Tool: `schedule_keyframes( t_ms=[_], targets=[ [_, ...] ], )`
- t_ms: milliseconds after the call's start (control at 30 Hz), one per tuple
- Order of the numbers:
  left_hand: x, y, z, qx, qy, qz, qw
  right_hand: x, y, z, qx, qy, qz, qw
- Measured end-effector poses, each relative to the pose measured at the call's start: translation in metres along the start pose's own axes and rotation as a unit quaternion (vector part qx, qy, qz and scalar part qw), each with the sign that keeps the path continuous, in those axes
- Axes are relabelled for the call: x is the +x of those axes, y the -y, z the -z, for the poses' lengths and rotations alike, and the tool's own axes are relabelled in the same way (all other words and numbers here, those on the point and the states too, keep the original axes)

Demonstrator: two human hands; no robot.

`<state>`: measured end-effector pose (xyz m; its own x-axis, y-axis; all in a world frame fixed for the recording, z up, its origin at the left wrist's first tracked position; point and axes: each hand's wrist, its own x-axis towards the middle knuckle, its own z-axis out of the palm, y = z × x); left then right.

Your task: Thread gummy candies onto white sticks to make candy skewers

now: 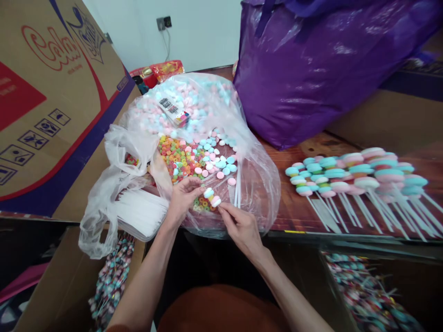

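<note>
Right grip (244, 228) pinching candy stack (211, 197) at base; left grip (184, 194) near-closed at top, hold unclear; likely needing gentle aligning.

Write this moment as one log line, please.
left hand: beside candy stack | right hand: holding its lower end | candy sticks: on table, right

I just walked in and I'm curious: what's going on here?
The right hand pinches the near end of a short candy stack of pastel and yellow pieces; the left hand is at its far end. Loose pastel candies and colourful rings lie just ahead, with white sticks to the left. Candy-topped sticks lie gathered on the table to the right.
</note>
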<state>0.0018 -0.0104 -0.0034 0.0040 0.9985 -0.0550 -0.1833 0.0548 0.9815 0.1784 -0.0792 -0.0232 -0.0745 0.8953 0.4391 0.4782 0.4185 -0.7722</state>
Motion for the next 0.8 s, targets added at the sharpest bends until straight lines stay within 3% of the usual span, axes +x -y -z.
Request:
schedule_keyframes(
  t_ms=[400,633,800],
  targets=[
    [-0.01,-0.001,-0.009,-0.04,0.002,0.034,0.999,0.001,0.002,0.002,-0.026,0.033,-0.027,0.999],
    [-0.011,-0.008,-0.01,-0.112,-0.011,0.157,0.981,0.0,0.002,0.002,-0.015,0.005,-0.001,1.0],
    [-0.013,-0.015,-0.016,-0.118,0.001,0.208,0.971,-0.001,0.002,0.0,-0.033,-0.017,0.025,0.999]
  ],
)
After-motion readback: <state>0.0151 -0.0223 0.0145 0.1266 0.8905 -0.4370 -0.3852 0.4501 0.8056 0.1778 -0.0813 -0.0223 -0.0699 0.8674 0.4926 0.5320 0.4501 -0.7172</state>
